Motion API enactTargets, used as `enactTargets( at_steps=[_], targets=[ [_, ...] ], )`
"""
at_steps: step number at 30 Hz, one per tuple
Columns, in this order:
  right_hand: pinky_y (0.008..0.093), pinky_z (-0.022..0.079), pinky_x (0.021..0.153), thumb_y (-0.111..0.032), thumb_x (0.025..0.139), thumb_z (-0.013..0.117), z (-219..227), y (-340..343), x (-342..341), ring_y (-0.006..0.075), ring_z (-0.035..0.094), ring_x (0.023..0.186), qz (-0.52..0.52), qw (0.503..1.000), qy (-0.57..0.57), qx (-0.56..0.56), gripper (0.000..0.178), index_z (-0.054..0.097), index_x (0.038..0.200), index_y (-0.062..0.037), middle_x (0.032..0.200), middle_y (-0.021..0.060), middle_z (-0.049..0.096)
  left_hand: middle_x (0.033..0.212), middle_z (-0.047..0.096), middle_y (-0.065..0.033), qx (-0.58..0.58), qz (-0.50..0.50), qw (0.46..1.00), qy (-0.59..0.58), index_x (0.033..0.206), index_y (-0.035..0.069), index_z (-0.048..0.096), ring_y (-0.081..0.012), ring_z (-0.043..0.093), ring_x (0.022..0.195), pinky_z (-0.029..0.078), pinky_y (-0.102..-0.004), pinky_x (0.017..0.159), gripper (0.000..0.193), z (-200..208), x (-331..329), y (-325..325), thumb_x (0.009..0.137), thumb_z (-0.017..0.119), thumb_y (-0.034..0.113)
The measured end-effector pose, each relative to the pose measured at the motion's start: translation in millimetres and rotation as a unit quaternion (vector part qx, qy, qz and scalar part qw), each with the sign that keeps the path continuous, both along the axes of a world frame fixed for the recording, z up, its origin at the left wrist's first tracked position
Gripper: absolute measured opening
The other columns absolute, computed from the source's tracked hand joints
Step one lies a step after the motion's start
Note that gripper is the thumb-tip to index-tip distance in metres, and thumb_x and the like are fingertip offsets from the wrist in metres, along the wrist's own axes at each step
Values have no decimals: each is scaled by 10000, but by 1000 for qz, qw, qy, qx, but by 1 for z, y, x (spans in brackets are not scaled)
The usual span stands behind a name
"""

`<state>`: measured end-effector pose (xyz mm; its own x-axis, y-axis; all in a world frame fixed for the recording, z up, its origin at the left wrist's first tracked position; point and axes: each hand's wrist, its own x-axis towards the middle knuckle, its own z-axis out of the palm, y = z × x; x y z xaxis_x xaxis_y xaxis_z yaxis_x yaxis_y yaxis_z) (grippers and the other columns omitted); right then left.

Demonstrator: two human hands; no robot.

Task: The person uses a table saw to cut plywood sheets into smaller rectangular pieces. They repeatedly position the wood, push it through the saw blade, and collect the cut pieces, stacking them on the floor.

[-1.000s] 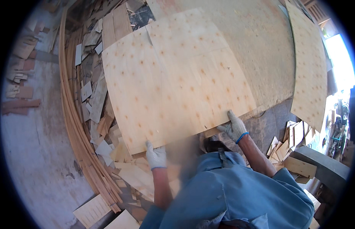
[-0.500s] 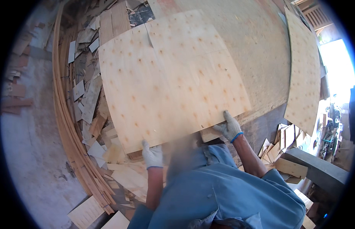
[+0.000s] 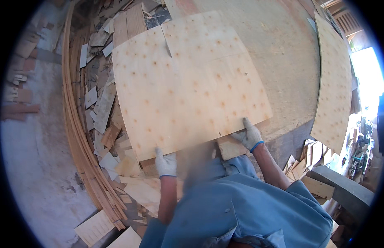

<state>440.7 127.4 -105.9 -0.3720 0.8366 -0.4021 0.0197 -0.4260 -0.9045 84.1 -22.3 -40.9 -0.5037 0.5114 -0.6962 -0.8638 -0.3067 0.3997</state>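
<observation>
A wide, pale sheet of knotty wood veneer [image 3: 187, 82] lies in front of me, with a split running in from its far edge. My left hand [image 3: 166, 163], in a white glove, grips the near left part of its front edge, thumb on top. Farther right, my gloved right hand [image 3: 249, 135] holds the same edge near the right corner, also thumb on top; the fingers of both hands are hidden beneath. Under the sheet's right side is a large, dusty tan board surface [image 3: 282, 70]. A blurred patch covers part of the front edge between my hands.
Long thin wood strips [image 3: 70, 103] run down the left, beside a heap of scrap boards [image 3: 103, 103]. Another knotty sheet [image 3: 334, 82] hangs over the right edge of the board surface. A grey beam [image 3: 342, 184] and offcuts [image 3: 311, 155] are at the lower right.
The view has shifted slightly, so the surroundings sit a little farther right. The split at the far edge looks a bit wider and longer. Both hands keep their hold on the sheet.
</observation>
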Motion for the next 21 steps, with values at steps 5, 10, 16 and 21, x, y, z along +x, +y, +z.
enactTargets(
  at_steps=[5, 10, 16, 21],
  targets=[
    [561, 524, 937, -302, 1016, 505, -24, 4, -1, 362, 538, 1234, -72, 997, 20, -17, 455, 412, 1365, -24, 1383, 181, 491, 1418, 496, -139, -13, 4, 1000, -3, 1384, 63, 446, -305, 457, 1323, 340, -543, 1134, 446, 0, -5, 9, 973, 583, 169],
    [557, 530, 934, -305, 1019, 498, -21, 14, -9, 350, 552, 1222, -94, 993, 47, -53, 444, 418, 1367, -41, 1369, 178, 510, 1406, 518, -112, -5, -9, 1000, 17, 1373, 73, 466, -292, 477, 1314, 378, -516, 1112, 445, 1, -13, 21, 959, 602, 168],
    [532, 552, 887, -308, 1015, 507, -14, 27, -19, 346, 573, 1199, -68, 997, 35, -23, 439, 427, 1367, -56, 1351, 173, 532, 1425, 494, -114, -22, -13, 1000, 6, 1390, 82, 443, -292, 442, 1338, 338, -539, 1136, 464, 0, -21, 32, 963, 602, 172],
    [516, 572, 844, -326, 1009, 519, 39, 40, -39, 355, 593, 1165, -196, 949, 128, -211, 446, 438, 1357, -60, 1323, 171, 549, 1405, 514, -122, -26, -14, 1000, 10, 1363, 52, 468, -284, 469, 1320, 375, -503, 1117, 432, 2, -23, 37, 972, 591, 191]
  ],
)
